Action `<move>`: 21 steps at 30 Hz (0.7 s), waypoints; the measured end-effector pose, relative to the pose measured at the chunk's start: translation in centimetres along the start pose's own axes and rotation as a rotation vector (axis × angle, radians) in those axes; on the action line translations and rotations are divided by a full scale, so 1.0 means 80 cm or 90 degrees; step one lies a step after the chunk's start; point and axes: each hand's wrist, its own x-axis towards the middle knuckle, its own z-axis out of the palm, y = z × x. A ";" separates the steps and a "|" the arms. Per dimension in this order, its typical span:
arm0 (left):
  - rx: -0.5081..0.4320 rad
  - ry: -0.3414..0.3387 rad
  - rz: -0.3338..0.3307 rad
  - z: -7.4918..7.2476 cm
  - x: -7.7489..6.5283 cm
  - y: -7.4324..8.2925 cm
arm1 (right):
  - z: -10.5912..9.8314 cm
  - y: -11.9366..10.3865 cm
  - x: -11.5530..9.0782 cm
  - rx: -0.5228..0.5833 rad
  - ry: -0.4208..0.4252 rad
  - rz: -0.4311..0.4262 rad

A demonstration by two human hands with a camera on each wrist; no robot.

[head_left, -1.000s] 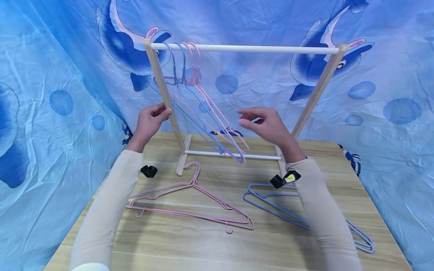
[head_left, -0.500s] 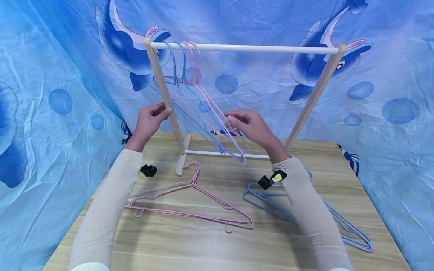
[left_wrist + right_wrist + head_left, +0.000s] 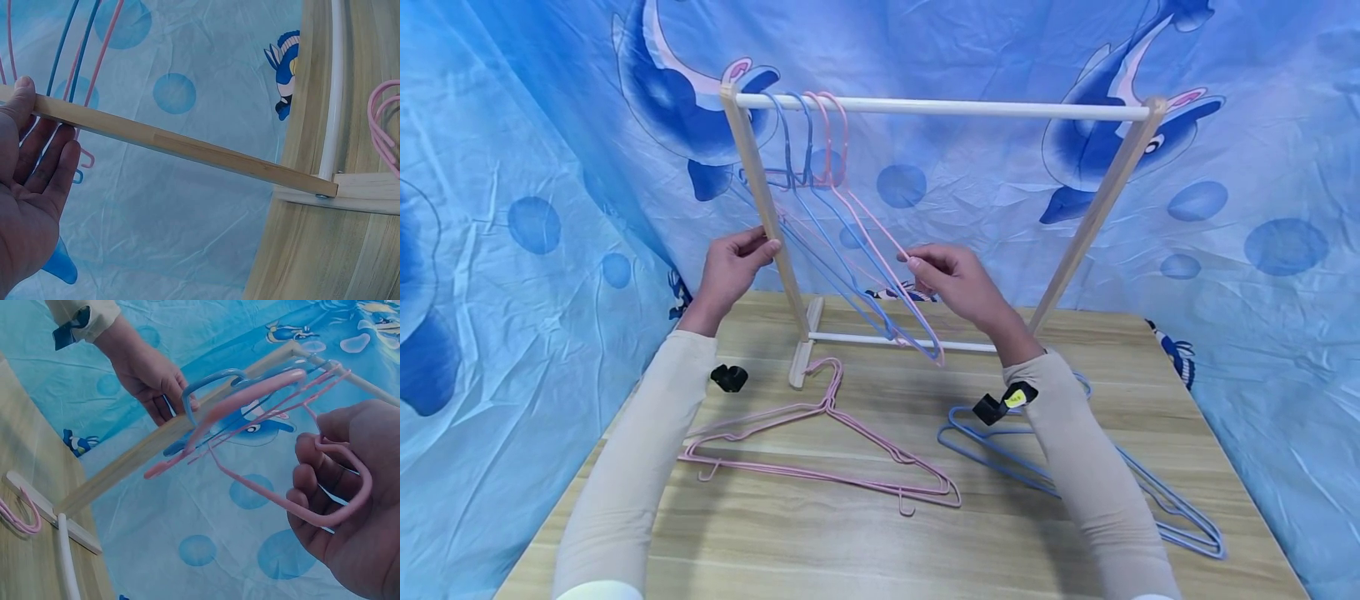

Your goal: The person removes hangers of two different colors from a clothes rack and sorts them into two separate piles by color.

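Note:
My left hand [image 3: 735, 265] holds the left wooden post [image 3: 751, 158] of a small clothes rack, thumb on its near side and fingers behind. My right hand [image 3: 957, 282] grips the sloping shoulder of the rightmost pink clothes hanger [image 3: 874, 218], whose hook still hangs on the white top rail [image 3: 962, 107]. In the right wrist view, that pink hanger's looped end [image 3: 360, 481] lies within the curled fingers. Close by on its left hang another pink hanger and two blue hangers [image 3: 810, 137], bunched near the left post.
On the wooden table [image 3: 790, 550], pink hangers [image 3: 829, 406] lie in front of the rack's left foot [image 3: 801, 362]. Blue hangers [image 3: 1219, 546] lie at the right, partly under the right forearm. A white lower bar [image 3: 850, 338] joins the rack's sides. Blue dolphin-print cloth [image 3: 902, 187] surrounds the table.
My right hand has moved left to the hanging hangers and taken hold of the rightmost pink one, which has shifted slightly apart from its neighbour. The left hand stays on the post.

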 end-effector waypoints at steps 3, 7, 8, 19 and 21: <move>0.004 0.000 -0.002 0.000 0.000 0.000 | -0.003 -0.006 -0.003 -0.018 0.017 0.005; 0.001 0.001 0.000 -0.001 0.000 -0.001 | -0.006 -0.016 -0.006 -0.067 0.041 0.009; 0.001 0.001 0.001 -0.001 0.000 -0.001 | -0.006 -0.018 -0.007 -0.080 0.045 0.009; 0.000 0.001 0.003 -0.002 0.001 -0.004 | 0.000 -0.024 -0.010 -0.170 0.092 -0.030; 0.000 0.000 0.001 -0.001 0.001 -0.004 | 0.001 -0.026 -0.011 -0.173 0.105 -0.039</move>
